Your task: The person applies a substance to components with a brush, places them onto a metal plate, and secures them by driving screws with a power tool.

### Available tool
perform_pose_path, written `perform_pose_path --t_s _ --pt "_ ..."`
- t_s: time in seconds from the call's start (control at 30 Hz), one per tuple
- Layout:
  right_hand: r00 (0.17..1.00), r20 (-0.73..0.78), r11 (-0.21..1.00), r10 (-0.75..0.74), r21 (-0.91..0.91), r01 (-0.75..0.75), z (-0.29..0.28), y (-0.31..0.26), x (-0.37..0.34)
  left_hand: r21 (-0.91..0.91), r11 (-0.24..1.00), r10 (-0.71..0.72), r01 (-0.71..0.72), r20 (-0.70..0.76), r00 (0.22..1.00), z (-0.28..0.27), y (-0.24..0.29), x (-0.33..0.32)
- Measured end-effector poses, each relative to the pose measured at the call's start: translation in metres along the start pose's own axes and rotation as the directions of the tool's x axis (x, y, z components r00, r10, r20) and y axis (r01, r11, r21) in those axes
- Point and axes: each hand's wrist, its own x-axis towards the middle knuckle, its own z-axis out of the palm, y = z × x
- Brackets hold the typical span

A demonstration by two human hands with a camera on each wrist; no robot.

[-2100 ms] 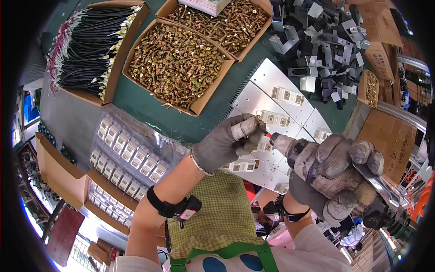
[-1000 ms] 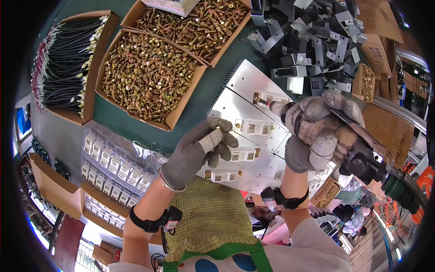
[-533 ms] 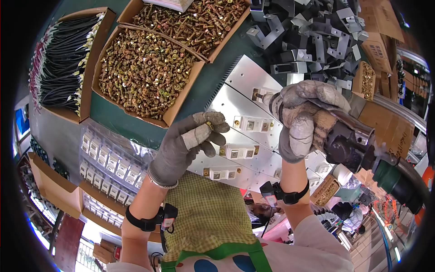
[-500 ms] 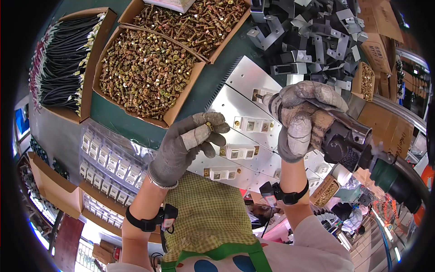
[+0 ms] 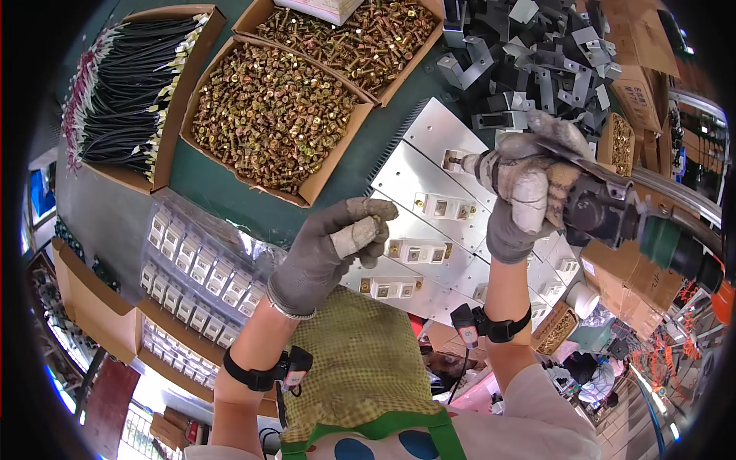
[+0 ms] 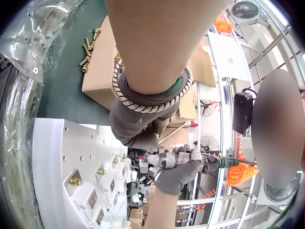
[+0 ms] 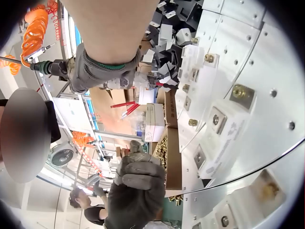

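My gloved right hand (image 5: 525,192) grips an air screwdriver (image 5: 602,211) whose bit end stands at the left end of the uppermost white terminal block (image 5: 454,159) on the silver finned plates (image 5: 392,175). Taped fingers wrap round the tool's front. To the left, my gloved left hand (image 5: 322,249) is held over the plates' near-left edge, pinching a small brass screw (image 5: 377,219) between thumb and forefinger, mostly covered by them. Lower white terminal blocks (image 5: 445,206) carry brass screws at their ends. In the right wrist view the left hand (image 7: 138,191) has curled fingers.
Cardboard boxes of brass screws (image 5: 268,115) stand behind, beside a box of black cables (image 5: 138,92). Black metal brackets (image 5: 552,61) lie heaped at the back right. Packed white blocks (image 5: 192,261) lie at the left. A hose (image 5: 690,264) trails from the screwdriver.
The screwdriver's bit has gone from the left hand's fingertips to the uppermost block, carried by the right hand. My left hand has drawn back to the left, apart from the tool.
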Motion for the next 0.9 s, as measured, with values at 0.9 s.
perform_pose_path --t_s 0.9 --pt "0.996 0.033 0.979 0.08 0.185 -0.085 -0.068 -0.166 -0.069 0.086 0.892 -0.442 0.443 0.368 0.818 0.088 -0.089 0.035"
